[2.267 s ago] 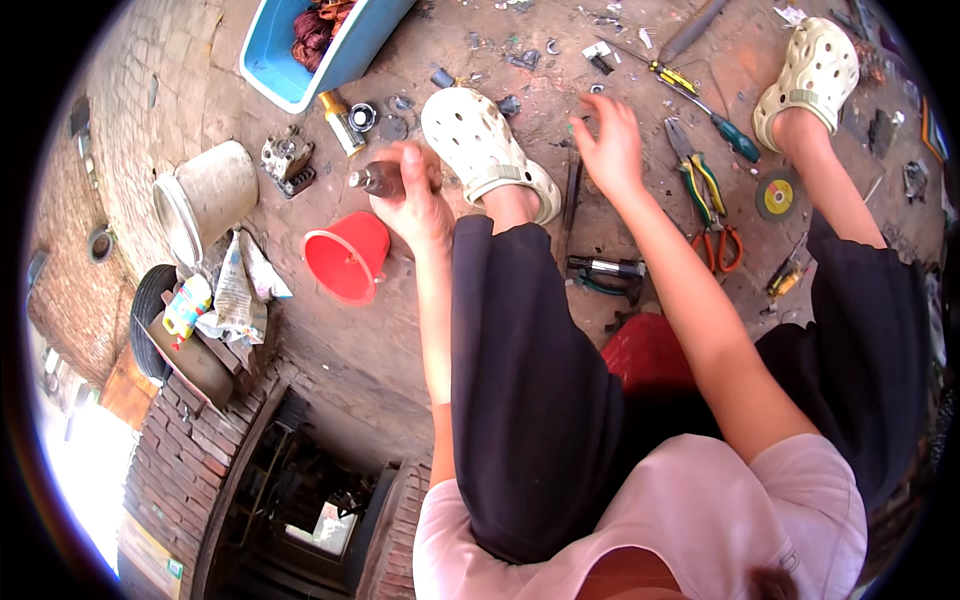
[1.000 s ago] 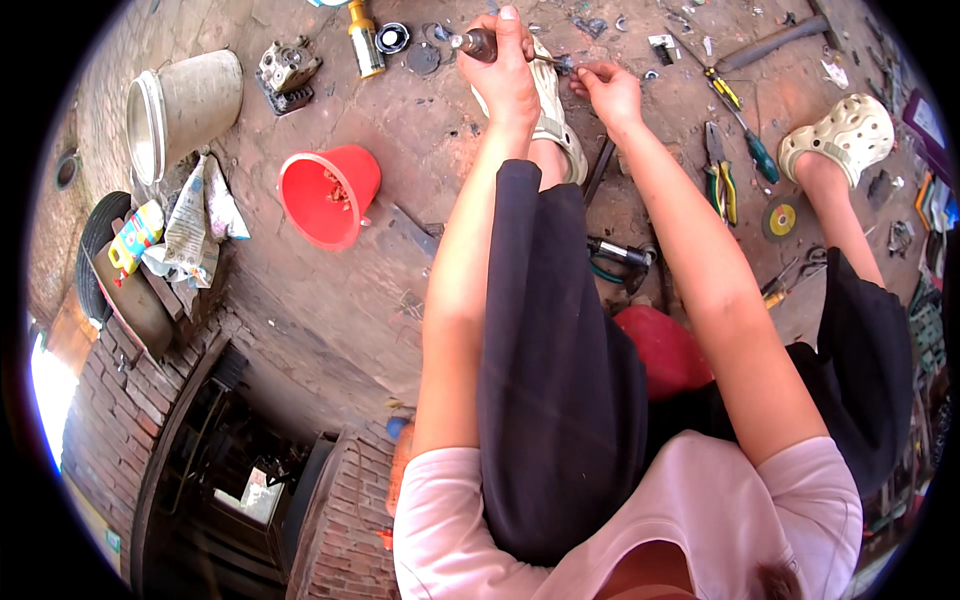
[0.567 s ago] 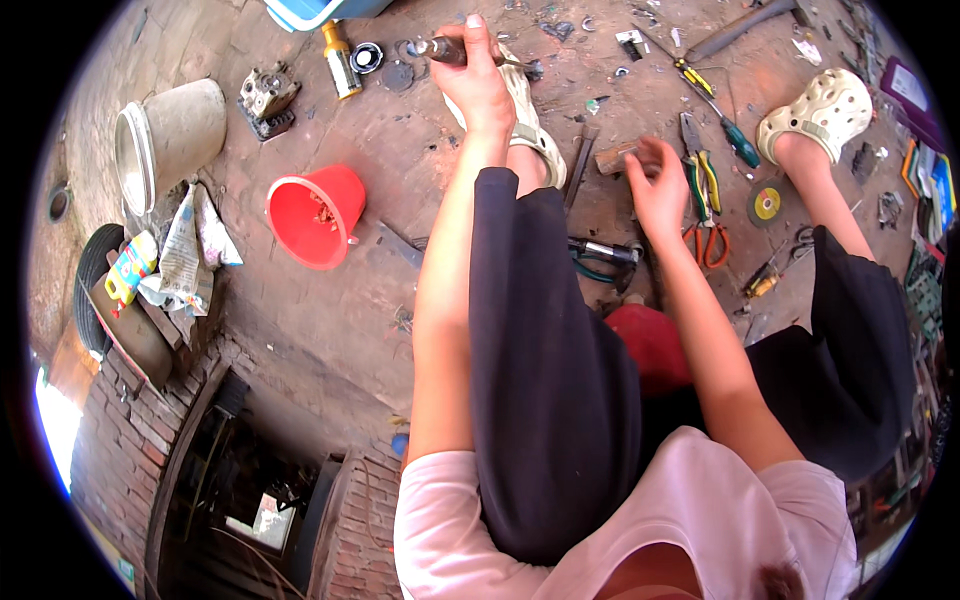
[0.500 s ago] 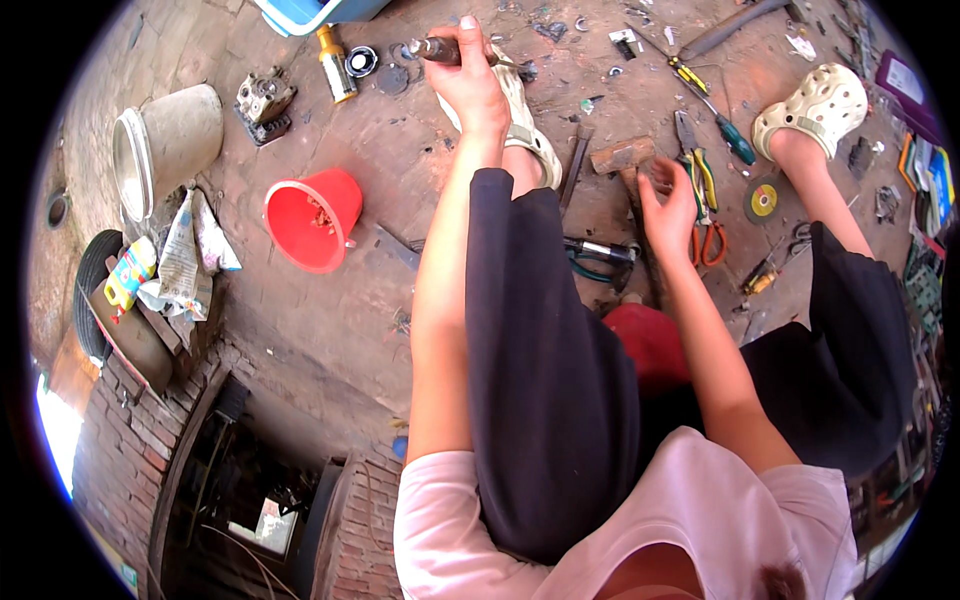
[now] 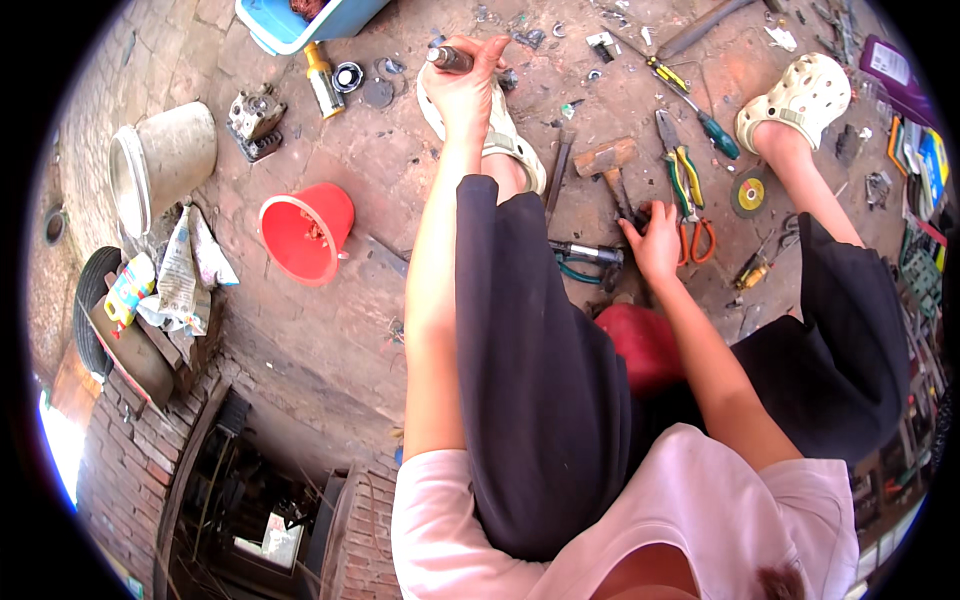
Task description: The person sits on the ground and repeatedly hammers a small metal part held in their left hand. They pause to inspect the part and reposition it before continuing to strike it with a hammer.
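My left hand [image 5: 466, 100] is closed round a short dark metal rod [image 5: 452, 60], above the cream clog [image 5: 515, 140] on my left foot. The rod's blunt end sticks out to the left of my fist; its other end is mostly hidden. Between my feet, my right hand [image 5: 655, 245] has its fingers round the handle of a hammer [image 5: 605, 157]. The hammer's wooden-looking head lies on the ground, and part of the handle is under my hand. Beside it lie combination pliers [image 5: 685, 175] with yellow-green grips and an orange-handled tool [image 5: 697, 242].
A flat metal bar [image 5: 559, 172], a second hammer-like tool [image 5: 590, 253], a screwdriver [image 5: 718, 134] and a cutting disc [image 5: 748, 193] lie nearby. Leftward stand a red bucket [image 5: 335, 215], a whitish bucket [image 5: 185, 140], a metal engine part [image 5: 255, 115] and a blue tub [image 5: 275, 42].
My right hand has come down and towards me onto the hammer's handle. My left hand still holds the rod, now turned more end-on. The whole view has shifted slightly.
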The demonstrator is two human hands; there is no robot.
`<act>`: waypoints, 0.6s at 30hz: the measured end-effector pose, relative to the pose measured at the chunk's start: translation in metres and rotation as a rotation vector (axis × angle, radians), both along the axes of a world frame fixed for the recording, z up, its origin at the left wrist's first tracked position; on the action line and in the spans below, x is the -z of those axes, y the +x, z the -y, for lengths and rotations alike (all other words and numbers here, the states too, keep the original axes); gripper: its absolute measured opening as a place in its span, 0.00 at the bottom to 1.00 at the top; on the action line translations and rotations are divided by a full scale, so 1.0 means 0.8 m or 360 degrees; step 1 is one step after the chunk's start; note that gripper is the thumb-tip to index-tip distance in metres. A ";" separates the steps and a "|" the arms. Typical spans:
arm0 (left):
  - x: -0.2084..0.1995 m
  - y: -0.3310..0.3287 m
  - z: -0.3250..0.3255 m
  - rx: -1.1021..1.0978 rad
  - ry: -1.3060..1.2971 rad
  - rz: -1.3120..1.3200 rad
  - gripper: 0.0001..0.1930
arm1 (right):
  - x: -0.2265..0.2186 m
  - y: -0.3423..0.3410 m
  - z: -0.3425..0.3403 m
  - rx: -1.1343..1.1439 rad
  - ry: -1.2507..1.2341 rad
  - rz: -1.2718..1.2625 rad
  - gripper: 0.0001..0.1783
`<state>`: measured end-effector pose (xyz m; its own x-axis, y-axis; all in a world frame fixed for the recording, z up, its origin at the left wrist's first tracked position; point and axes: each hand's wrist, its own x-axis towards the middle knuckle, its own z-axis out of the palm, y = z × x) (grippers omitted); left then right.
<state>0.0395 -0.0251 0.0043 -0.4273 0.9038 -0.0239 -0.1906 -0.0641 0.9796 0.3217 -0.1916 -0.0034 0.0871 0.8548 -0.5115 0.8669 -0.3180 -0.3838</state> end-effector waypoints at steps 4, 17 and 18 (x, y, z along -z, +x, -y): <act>0.020 0.002 -0.004 -0.0114 0.0025 0.0113 0.13 | 0.002 -0.013 0.002 -0.0075 -0.0112 0.0184 0.23; 0.017 0.010 0.000 -0.0055 0.0020 -0.0114 0.15 | 0.002 -0.015 -0.018 -0.0188 0.0032 0.0243 0.19; 0.022 0.008 -0.001 -0.0033 0.0027 -0.0125 0.16 | 0.000 -0.012 -0.020 -0.0121 -0.0024 0.0168 0.19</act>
